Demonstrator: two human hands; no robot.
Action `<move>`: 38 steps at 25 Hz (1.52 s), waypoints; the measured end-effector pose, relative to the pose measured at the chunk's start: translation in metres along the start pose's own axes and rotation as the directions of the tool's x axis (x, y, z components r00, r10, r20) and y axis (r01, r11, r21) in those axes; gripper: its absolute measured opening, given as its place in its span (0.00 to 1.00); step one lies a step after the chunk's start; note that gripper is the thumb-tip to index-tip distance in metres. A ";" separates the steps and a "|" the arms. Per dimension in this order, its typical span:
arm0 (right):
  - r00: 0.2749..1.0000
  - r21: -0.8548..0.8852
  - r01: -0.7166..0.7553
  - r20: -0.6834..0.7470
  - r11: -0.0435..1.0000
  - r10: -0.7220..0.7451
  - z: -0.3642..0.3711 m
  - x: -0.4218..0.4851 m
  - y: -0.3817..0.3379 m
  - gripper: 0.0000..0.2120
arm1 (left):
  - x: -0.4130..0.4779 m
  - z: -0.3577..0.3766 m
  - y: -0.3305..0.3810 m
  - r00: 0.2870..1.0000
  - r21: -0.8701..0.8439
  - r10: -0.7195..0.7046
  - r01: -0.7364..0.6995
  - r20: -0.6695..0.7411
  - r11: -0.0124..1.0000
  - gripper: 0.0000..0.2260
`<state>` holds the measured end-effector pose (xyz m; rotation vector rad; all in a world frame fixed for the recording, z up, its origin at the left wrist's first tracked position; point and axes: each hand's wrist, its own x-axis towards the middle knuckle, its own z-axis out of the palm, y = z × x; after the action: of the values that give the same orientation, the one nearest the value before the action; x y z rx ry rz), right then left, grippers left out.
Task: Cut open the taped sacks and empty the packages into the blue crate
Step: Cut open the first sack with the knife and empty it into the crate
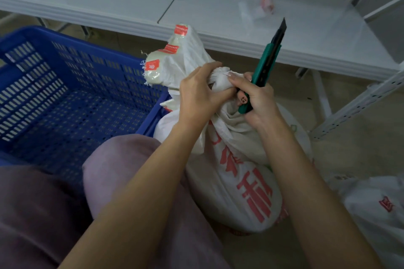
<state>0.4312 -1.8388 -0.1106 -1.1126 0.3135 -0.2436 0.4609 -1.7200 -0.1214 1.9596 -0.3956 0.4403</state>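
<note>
Two hands are at work on one white sack (238, 172), which stands on the floor at centre frame and bears red print. I note the left hand (200, 94) curled tight round the sack's bunched neck. The right hand (259, 99) grips a green utility knife (265, 65); its dark blade is out and points towards 1 o'clock, clear of the cloth, and the thumb of that hand presses on the gathered fabric. The taped end (166, 59) of the sack, with orange-red labels, flops over at 11 o'clock from the hands and lies against the rim of the blue crate (65, 85). The crate sits at 9 o'clock from the sack, just beside it. A second white sack (376, 209) lies at 4 o'clock. A white shelf (218, 6) runs across at 12 o'clock.
</note>
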 end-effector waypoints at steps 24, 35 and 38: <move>0.970 -0.954 0.131 0.066 0.271 -0.236 -0.038 -0.094 0.001 0.17 | -0.013 -0.002 -0.008 0.961 0.024 -0.193 0.191 0.197 0.981 0.16; 0.958 -0.979 0.131 0.085 0.158 -0.272 -0.025 -0.097 0.003 0.23 | -0.020 -0.001 -0.012 0.980 0.028 -0.136 0.133 0.148 0.991 0.15; 0.961 -0.981 0.124 0.081 0.149 -0.264 -0.023 -0.100 -0.001 0.23 | -0.021 0.000 -0.012 0.979 0.029 -0.138 0.135 0.148 0.990 0.15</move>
<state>0.3296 -1.8241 -0.1070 -2.5346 0.4404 -0.3445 0.4486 -1.7132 -0.1408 2.0300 -0.3506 0.2097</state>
